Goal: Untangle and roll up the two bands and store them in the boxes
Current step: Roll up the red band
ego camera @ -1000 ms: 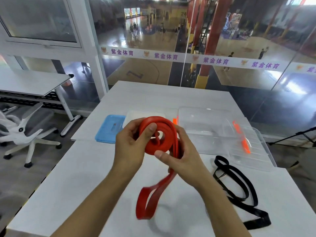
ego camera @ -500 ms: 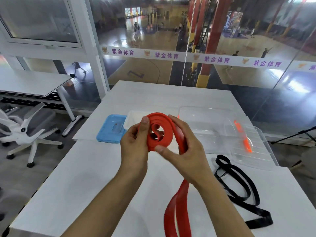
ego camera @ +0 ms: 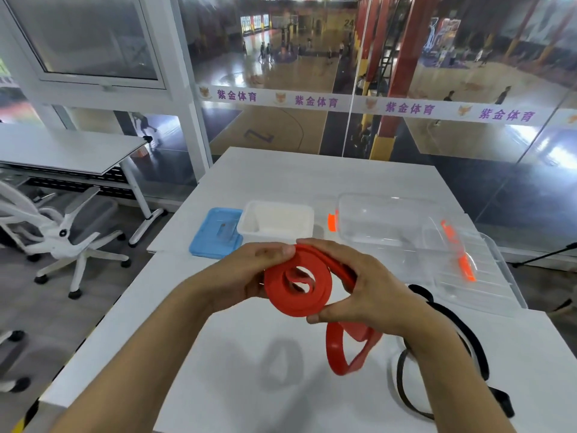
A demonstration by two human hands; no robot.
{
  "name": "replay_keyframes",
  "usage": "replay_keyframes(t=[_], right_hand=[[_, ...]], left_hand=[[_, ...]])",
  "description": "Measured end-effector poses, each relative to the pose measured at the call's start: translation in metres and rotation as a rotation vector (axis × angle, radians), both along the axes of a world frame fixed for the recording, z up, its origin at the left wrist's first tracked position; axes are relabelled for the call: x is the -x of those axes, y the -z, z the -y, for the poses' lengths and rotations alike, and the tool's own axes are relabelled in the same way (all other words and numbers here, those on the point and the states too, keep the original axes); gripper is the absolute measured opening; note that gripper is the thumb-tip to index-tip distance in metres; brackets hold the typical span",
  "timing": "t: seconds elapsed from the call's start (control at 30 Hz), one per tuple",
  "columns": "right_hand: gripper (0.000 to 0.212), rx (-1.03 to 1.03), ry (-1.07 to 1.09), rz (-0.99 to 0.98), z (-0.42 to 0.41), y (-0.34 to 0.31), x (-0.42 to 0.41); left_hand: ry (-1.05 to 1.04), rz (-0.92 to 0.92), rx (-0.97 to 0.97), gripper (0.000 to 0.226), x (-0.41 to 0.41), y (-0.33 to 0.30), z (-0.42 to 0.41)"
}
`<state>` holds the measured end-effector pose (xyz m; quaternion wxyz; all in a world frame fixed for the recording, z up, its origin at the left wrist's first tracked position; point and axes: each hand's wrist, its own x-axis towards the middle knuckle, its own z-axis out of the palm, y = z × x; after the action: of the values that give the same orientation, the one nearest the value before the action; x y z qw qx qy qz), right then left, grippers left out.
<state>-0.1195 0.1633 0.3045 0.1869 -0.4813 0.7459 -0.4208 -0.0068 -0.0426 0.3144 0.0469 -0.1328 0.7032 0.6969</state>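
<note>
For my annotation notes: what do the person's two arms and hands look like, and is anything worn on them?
Both forearms are bare as far as the frame shows: no sleeves in view. The left hand and the right hand wear no gloves, and no rings, watch or wristband are visible. No markings show.

There is one camera, worn on the person's head. It looks forward and down over the bench (ego camera: 312, 182), close above its near edge, toward the far edge.
</note>
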Motion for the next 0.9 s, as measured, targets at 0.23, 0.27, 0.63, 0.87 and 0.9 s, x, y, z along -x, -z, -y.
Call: replay_keyframes(t=[0.23,0.27,0.63,0.87,0.9], right_hand=[[0.100,0.026,0.014,0.077,0.002,0.007,-0.002],[0.099,0.022,0.034,0.088,0.002,0.010,0.000],[0.089,0.189,0.313,0.175,0.013,0.037,-0.019],[0.096,0.480,0.359,0.296,0.038,0.045,-0.039],[0.097,0.488,0.374,0.294,0.039,0.045,-0.038]], left_hand=[[-0.142,-0.150,0.219,0.036,0.007,0.004,-0.004],[-0.180,-0.171,0.221,0.040,0.007,0.006,-0.008],[-0.806,-0.297,-0.080,0.055,0.020,0.014,-0.035],[-0.863,-0.259,-0.072,0.062,0.023,0.025,-0.075],[-0.826,-0.252,-0.094,0.060,0.022,0.025,-0.078]])
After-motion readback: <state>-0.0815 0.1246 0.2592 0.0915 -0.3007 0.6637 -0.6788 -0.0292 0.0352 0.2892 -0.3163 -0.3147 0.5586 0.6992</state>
